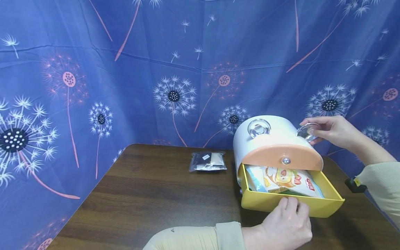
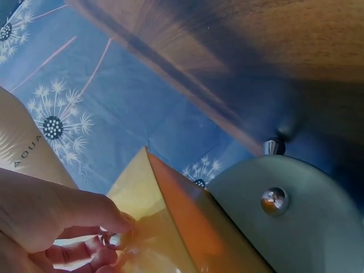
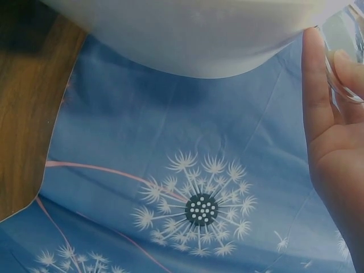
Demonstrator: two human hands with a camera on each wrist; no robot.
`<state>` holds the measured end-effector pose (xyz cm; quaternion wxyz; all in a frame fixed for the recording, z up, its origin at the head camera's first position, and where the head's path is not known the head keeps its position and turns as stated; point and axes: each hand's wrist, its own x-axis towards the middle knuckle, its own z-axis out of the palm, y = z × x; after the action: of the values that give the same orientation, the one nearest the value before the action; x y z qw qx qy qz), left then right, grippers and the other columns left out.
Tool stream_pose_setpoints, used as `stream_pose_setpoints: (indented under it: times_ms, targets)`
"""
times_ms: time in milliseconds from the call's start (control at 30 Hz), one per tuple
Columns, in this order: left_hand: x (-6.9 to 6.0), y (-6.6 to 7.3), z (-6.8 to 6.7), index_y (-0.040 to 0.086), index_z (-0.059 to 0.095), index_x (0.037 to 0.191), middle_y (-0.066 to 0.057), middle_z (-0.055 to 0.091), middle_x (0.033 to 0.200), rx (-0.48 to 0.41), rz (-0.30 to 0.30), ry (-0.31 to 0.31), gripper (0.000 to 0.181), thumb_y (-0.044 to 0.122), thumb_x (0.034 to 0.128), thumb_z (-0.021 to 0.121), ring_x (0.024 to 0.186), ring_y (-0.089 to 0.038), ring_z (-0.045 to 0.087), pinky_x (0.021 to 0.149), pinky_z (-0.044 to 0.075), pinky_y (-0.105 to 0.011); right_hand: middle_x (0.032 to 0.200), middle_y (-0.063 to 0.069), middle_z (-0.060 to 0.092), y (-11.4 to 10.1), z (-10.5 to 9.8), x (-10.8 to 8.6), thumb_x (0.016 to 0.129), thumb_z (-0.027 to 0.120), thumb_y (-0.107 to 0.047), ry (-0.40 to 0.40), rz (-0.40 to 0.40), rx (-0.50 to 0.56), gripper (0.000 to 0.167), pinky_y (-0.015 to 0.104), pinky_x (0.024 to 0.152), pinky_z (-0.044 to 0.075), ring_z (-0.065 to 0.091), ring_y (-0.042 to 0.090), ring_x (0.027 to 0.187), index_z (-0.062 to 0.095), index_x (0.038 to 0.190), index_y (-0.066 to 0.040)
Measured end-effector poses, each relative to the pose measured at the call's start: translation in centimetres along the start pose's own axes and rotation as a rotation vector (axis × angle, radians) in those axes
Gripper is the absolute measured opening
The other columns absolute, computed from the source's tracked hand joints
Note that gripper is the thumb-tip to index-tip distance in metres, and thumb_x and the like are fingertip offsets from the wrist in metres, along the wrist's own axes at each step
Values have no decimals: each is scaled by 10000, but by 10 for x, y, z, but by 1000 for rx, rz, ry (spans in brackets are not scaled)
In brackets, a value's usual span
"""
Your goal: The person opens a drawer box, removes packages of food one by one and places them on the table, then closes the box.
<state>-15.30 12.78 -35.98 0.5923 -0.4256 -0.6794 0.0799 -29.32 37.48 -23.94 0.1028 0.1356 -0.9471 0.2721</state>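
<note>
A white rounded storage box (image 1: 272, 130) stands at the right of the table, its peach-coloured upper front (image 1: 275, 156) bearing a silver knob. The yellow drawer (image 1: 265, 201) below is pulled out and holds printed snack packets (image 1: 284, 178). My left hand (image 1: 289, 222) is at the drawer's front; in the left wrist view its thumb and fingers pinch the small shiny knob (image 2: 115, 240). My right hand (image 1: 335, 130) grips the clear round disc-shaped piece (image 1: 303, 132) on the box's upper right side. A matching clear round piece (image 1: 259, 128) sits on the upper left.
A clear plastic bag (image 1: 207, 161) with dark and pale contents lies on the brown wooden table (image 1: 150, 187), left of the box. Blue dandelion-print cloth (image 1: 140, 97) hangs behind. A small black object (image 1: 355, 185) is near the right sleeve.
</note>
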Motion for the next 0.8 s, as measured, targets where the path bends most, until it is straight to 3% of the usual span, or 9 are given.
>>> stream_pose_setpoints:
  times_ms: [200,400,500,700,800]
  targets:
    - [-4,1,5,274,623,702,82,508,756,-33,28,-94,348,76,849,378,694,-73,472,559,332,-205,891,-234,579,2,1,0,942,569,-178,7,-16,21,381,361,714,553,695,150,694,538,1294,-35]
    - [-2,-7,4,319,629,860,133,559,831,-122,88,-208,300,148,916,388,755,-63,520,596,393,-199,892,-270,572,2,0,-1,940,572,-179,6,-12,22,384,383,729,547,697,158,696,538,1296,-41]
    - [3,-17,0,332,637,943,152,579,903,-177,127,-245,272,195,952,402,818,-60,546,649,426,-194,897,-271,573,1,0,-1,940,571,-172,9,-13,19,378,365,721,549,697,161,694,540,1294,-44]
    - [15,-42,-10,321,632,1016,131,579,1008,-271,176,-358,201,240,939,465,890,-82,544,721,445,-207,950,-139,612,0,-1,-1,944,566,-192,-2,-3,21,382,402,748,541,698,169,703,538,1298,-54]
    - [21,-53,-11,324,620,1082,117,576,1093,-319,188,-418,208,268,935,483,980,-96,530,804,442,-231,920,-187,600,0,-2,-2,943,568,-201,-3,-1,18,387,422,755,536,698,167,702,537,1298,-52]
